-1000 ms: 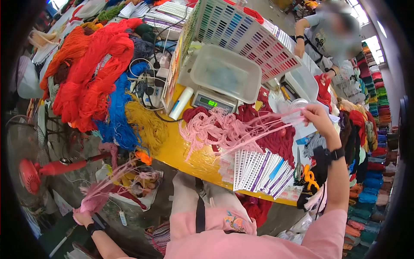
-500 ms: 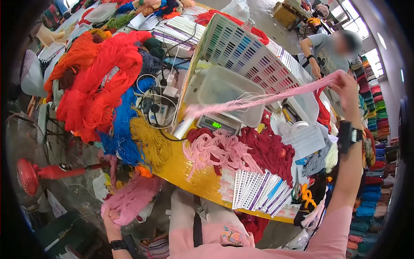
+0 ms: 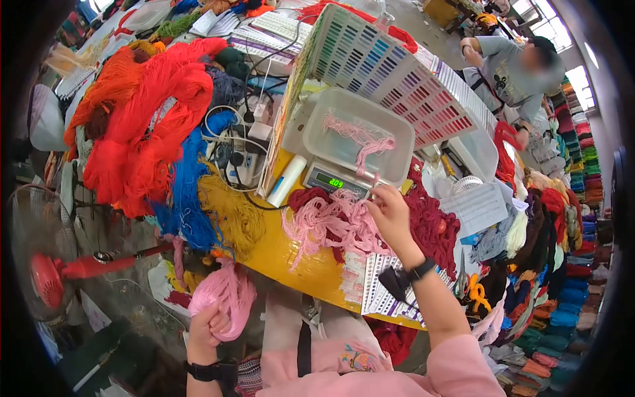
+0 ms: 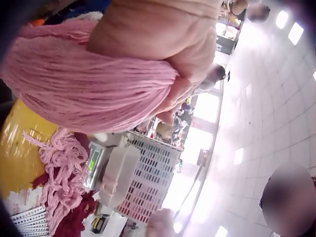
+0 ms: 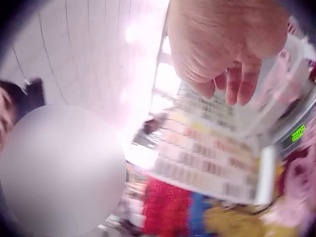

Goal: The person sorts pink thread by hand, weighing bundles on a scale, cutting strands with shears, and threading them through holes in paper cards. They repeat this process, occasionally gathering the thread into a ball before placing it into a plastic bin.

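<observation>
My left hand [image 3: 206,327] grips a thick skein of pink yarn [image 3: 235,288], which bulges above the fist beside the table's front edge. In the left wrist view, the skein [image 4: 94,94] loops round under that hand. A thin pink hank [image 3: 360,137] lies in a clear plastic tray [image 3: 391,126] on a digital scale [image 3: 319,176] that reads about 2.09. At the tray's near side is my right hand [image 3: 395,221], thumb and forefinger apart, close to the hank's tail over the rim. The right wrist view shows this hand [image 5: 227,39] with its fingers loosely bent.
Loose pink yarn [image 3: 324,221] and dark red yarn [image 3: 433,225] lie before the scale. A colour chart [image 3: 397,73] stands behind the tray. Also on the table are a white tube [image 3: 287,182], cables, punched cards [image 3: 390,298] and red skeins [image 3: 152,119]. A person [image 3: 516,73] stands at the far right.
My right hand has come down from the upper right to the tray, and the pink strands it held lie there. The display rose from 0.02. My left hand shifted right with the skein.
</observation>
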### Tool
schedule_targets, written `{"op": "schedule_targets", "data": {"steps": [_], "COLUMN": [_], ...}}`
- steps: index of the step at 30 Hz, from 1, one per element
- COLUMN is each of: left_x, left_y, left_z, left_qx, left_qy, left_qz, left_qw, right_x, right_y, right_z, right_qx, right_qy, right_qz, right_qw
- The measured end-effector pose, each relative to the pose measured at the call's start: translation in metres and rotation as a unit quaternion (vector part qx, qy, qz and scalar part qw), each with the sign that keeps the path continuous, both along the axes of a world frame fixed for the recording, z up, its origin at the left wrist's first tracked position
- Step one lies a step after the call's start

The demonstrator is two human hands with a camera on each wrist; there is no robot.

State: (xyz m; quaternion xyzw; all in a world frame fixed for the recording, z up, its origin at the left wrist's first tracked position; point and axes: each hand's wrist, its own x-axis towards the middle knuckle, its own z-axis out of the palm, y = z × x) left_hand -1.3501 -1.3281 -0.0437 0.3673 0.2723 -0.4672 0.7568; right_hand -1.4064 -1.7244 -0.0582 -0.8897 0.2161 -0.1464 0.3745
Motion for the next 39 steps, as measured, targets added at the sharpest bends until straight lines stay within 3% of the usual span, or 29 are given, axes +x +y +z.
{"op": "schedule_targets", "data": {"steps": [1,3,4,5,6,7,9,10,12,17,19,23,25,28,29,31,32,33,35,36,39], "left_x": [0.001,0.002,0.002,0.003,0.005,0.006,0.007,0.009,0.009,0.002,0.002,0.001,-0.001,0.002,-0.008,-0.008,-0.007,-0.008,-0.007,-0.008,-0.012], "left_y": [-0.006,-0.020,-0.027,-0.033,-0.040,-0.047,-0.057,-0.062,-0.070,-0.080,-0.085,-0.093,-0.092,-0.103,-0.100,-0.114,-0.122,-0.128,-0.137,-0.141,-0.145], "left_z": [0.002,0.005,0.006,0.009,0.011,0.014,0.017,0.020,0.025,0.024,0.027,0.032,0.027,0.041,0.020,0.036,0.042,0.030,0.034,0.035,0.037], "left_qx": [-0.013,-0.013,-0.018,-0.016,-0.031,-0.048,-0.082,-0.082,-0.106,-0.146,-0.142,-0.150,-0.198,-0.251,-0.262,-0.226,-0.191,-0.292,-0.268,-0.248,-0.260], "left_qy": [0.005,0.000,-0.008,-0.006,-0.005,-0.005,-0.013,-0.017,-0.032,-0.078,-0.085,-0.027,-0.049,-0.078,-0.098,-0.078,-0.059,-0.103,-0.137,-0.177,-0.152], "left_qz": [-0.008,-0.016,-0.031,-0.028,-0.045,-0.064,-0.097,-0.096,-0.132,-0.131,-0.135,-0.100,-0.099,-0.103,-0.102,-0.100,-0.097,-0.085,-0.105,-0.122,-0.131], "left_qw": [1.000,1.000,0.999,0.999,0.998,0.997,0.992,0.992,0.985,0.977,0.977,0.983,0.974,0.959,0.955,0.966,0.975,0.947,0.948,0.945,0.945], "right_x": [-0.003,-0.013,-0.017,-0.056,-0.090,-0.072,-0.019,-0.022,-0.035,-0.038,-0.039,-0.036,-0.037,-0.030,-0.029,-0.029,-0.030,-0.023,-0.018,-0.016,-0.017], "right_y": [0.011,0.038,0.056,0.058,0.056,0.063,0.086,0.089,0.095,0.097,0.103,0.107,0.108,0.103,0.102,0.097,0.095,0.104,0.121,0.127,0.136], "right_z": [0.026,0.109,0.151,0.133,0.115,0.140,0.217,0.221,0.225,0.222,0.223,0.224,0.223,0.216,0.207,0.174,0.155,0.132,0.106,0.100,0.088], "right_qx": [0.119,0.243,0.204,0.500,0.711,0.712,0.603,0.601,0.589,0.571,0.572,0.570,0.554,0.523,0.525,0.386,0.297,0.332,0.501,0.505,0.519], "right_qy": [-0.049,-0.081,-0.099,-0.229,-0.321,-0.322,-0.319,-0.319,-0.334,-0.305,-0.336,-0.349,-0.332,-0.329,-0.332,-0.126,-0.011,0.021,0.056,0.058,0.076], "right_qz": [0.012,0.126,0.143,0.311,0.426,0.426,0.485,0.488,0.429,0.464,0.414,0.431,0.438,0.496,0.493,0.352,0.261,0.165,0.007,0.004,-0.012], "right_qw": [0.992,0.958,0.963,0.776,0.458,0.456,0.548,0.547,0.597,0.605,0.623,0.607,0.626,0.610,0.609,0.844,0.919,0.929,0.864,0.861,0.852]}}
